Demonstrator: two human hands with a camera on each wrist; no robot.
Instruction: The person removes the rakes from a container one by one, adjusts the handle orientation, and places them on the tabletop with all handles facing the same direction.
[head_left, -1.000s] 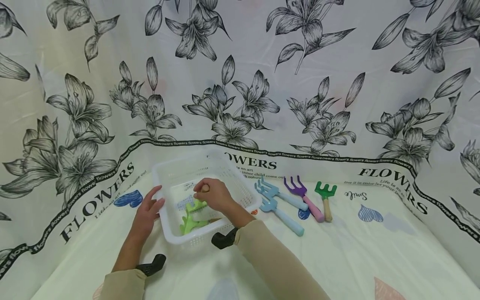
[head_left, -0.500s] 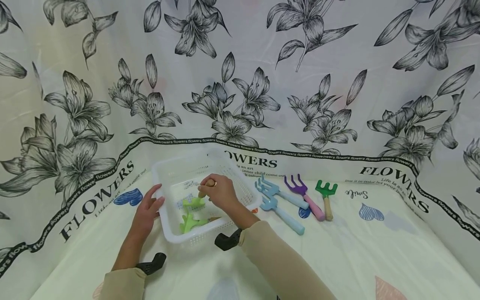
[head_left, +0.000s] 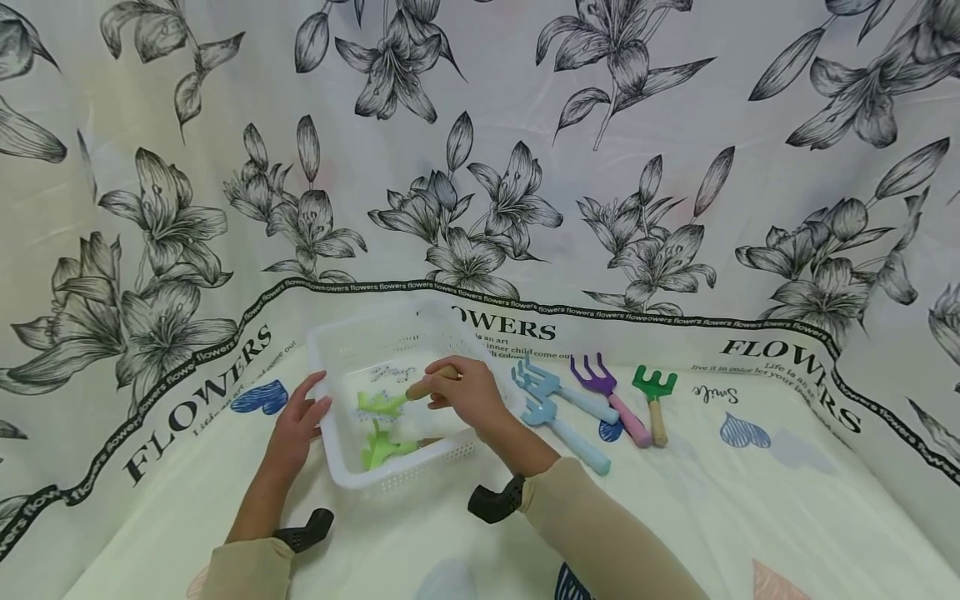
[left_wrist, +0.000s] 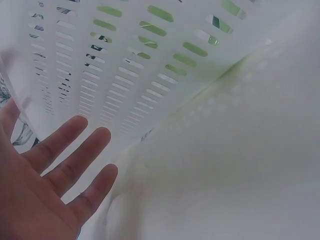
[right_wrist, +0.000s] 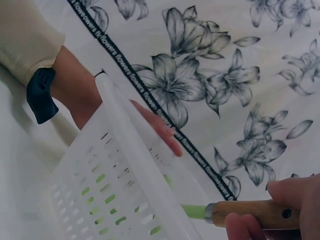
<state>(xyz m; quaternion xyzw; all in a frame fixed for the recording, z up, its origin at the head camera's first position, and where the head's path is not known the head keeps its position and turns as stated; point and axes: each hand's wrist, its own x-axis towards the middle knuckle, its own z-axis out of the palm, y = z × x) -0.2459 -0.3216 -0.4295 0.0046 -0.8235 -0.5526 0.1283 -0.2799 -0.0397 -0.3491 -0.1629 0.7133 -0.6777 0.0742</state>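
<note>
My right hand (head_left: 468, 392) grips the wooden handle (right_wrist: 255, 214) of a small light green garden rake (head_left: 381, 405). The rake's pronged head is low inside a white plastic basket (head_left: 375, 478), and its handle slants up to the right over the interior. Another light green garden tool (head_left: 382, 450) with a wooden handle lies at the near side of the basket. My left hand (head_left: 291, 433) is at the basket's left rim, thumb and a finger over the edge. In the left wrist view its other fingers (left_wrist: 75, 165) stretch out straight beside the slotted outer wall.
Right of the basket lie light blue hand forks (head_left: 573, 442), a purple fork with a pink handle (head_left: 630, 421) and a dark green rake with a wooden handle (head_left: 657, 404). A floral-print cloth (head_left: 480, 150) rises behind. Black wrist mounts (head_left: 498, 500) sit on both wrists.
My right hand has moved to the right, drawing the handle end that way. The handle now leans lower and more of the rake shows. My left hand stays at the rim.
</note>
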